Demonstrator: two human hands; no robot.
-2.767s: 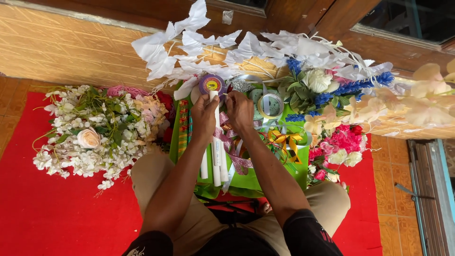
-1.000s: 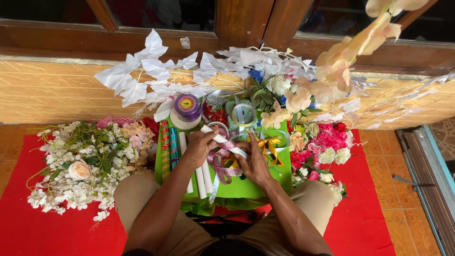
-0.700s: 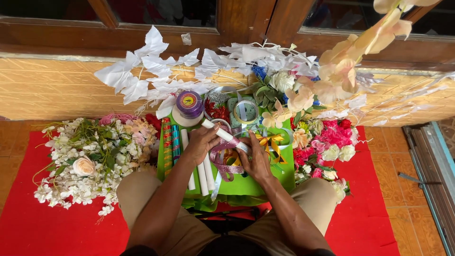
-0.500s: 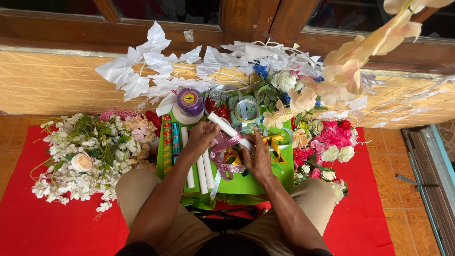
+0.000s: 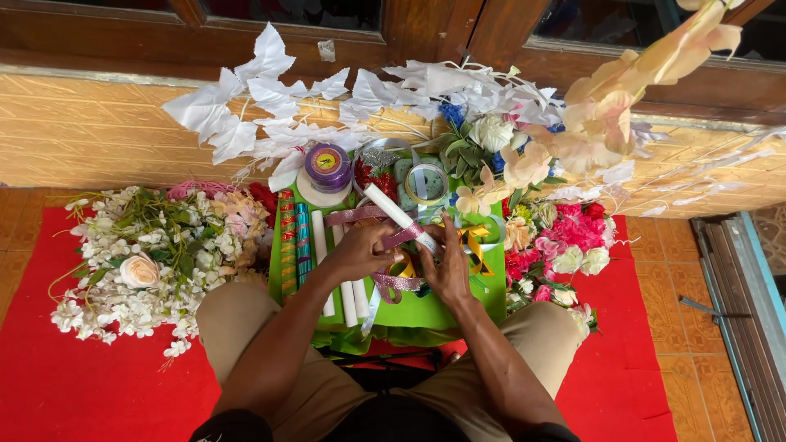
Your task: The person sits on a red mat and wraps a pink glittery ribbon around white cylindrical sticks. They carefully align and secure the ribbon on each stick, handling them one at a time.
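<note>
The person sits cross-legged at the lower centre of the frame with a green tray [image 5: 483, 307] across the lap, and both hands work at mid-frame on a white stick [image 5: 391, 207] and a pink ribbon [image 5: 403, 237]. The left hand [image 5: 360, 250] is closed around the lower part of the stick, with the fingers curled under it. The right hand [image 5: 449, 260] presses the ribbon against the stick's lower end; its fingers are narrowed to a pinch on the band. The stick runs diagonally, with its free end pointing to the upper left, above the left hand, and its lower end lying between the two hands. The step in hand appears to be wrapping the stick in ribbon. To do this well, the left hand should turn the stick steadily while the right hand keeps the band taut and feeds it at a constant angle, so that each turn overlaps the previous one and no white shows through. The loose length of ribbon trails down over the tray toward the lap and should be kept free of the yellow bow [image 5: 475, 244] beside the right hand. More sticks [image 5: 350, 299] lie on the tray below the left forearm. A purple spool [image 5: 328, 167] stands above the hands, and white flowers [image 5: 135, 254] lie at the left on the red cloth [image 5: 74, 385].
</note>
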